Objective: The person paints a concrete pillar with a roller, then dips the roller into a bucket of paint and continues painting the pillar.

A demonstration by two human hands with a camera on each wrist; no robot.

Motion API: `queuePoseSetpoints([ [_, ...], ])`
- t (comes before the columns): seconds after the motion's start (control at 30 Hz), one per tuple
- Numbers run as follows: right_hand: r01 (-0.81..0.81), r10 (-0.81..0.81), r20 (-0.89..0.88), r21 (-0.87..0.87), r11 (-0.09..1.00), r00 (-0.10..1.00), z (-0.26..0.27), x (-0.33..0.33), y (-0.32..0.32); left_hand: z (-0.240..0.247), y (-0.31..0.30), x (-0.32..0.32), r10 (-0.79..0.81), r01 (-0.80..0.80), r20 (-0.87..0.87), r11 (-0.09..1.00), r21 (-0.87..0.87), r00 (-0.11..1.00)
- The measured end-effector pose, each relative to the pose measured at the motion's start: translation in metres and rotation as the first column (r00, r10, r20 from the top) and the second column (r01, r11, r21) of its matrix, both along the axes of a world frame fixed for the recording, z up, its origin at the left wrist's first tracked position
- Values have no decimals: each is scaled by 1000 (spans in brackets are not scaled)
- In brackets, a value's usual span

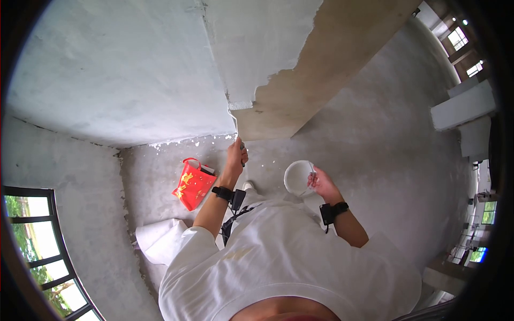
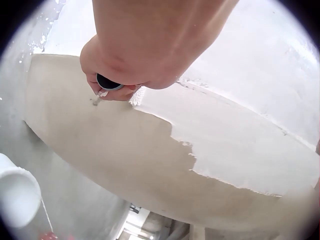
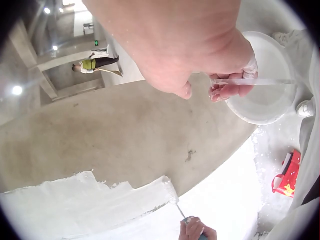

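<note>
My left hand point(image 1: 234, 158) grips the handle of a paint roller point(image 1: 241, 105), whose white sleeve lies against the wall corner at the lower edge of the white coating. In the left wrist view the handle's dark end point(image 2: 107, 81) shows under my curled left hand point(image 2: 125, 65), which hides the roller sleeve. My right hand point(image 1: 323, 184) holds a white bucket point(image 1: 292, 184) by its thin handle point(image 3: 272, 81), fingers curled round it. The bucket's inside looks white. White coating point(image 2: 235, 135) with a ragged edge covers part of the beige wall face point(image 2: 130, 150).
A red bag point(image 1: 195, 184) with yellow figures stands on the grey floor left of my legs. Pale rolled material point(image 1: 158, 241) lies behind it. A barred window point(image 1: 37, 235) is at lower left. Far off, a person in a green vest point(image 3: 90, 64) holds a long tool.
</note>
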State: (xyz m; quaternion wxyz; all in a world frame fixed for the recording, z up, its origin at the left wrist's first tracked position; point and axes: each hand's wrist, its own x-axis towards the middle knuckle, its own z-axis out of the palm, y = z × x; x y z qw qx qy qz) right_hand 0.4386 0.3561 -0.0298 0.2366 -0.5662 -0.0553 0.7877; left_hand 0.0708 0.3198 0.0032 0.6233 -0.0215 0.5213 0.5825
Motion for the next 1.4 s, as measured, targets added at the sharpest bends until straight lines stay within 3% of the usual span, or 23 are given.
queuePoseSetpoints([
  [0.13,7,-8,-26,-38,999,1000,-4,4,-1,17,0,-1,6,-6,-13,998,57,1000],
  [0.37,-57,56,-41,-20,998,998,-7,9,4,139,-7,4,-23,49,-145,982,181,989],
  [0.47,-65,65,3,-5,998,998,-1,8,7,142,-8,4,-33,55,-118,982,183,992],
  [0.6,-41,41,9,12,999,999,2,7,6,108,-8,2,-24,39,-129,993,111,991],
  [0.77,-25,24,-48,-14,1000,999,4,7,7,50,-3,-3,-15,15,-7,996,84,1000],
  [0.87,9,-9,2,14,1000,1000,16,1,8,16,4,-6,-21,20,37,999,34,999],
  [1.07,-2,1,-50,-28,1000,999,2,5,11,-4,9,-5,-15,15,23,1000,15,1000],
  [1.2,-35,35,-9,-17,999,999,0,8,14,42,8,-4,-21,21,1,998,52,1000],
  [1.33,-44,43,-38,-18,999,998,-8,13,12,123,2,0,-52,62,-86,992,113,995],
  [1.4,-60,60,-55,5,998,997,-4,10,12,136,0,0,-48,66,-122,987,146,991],
])
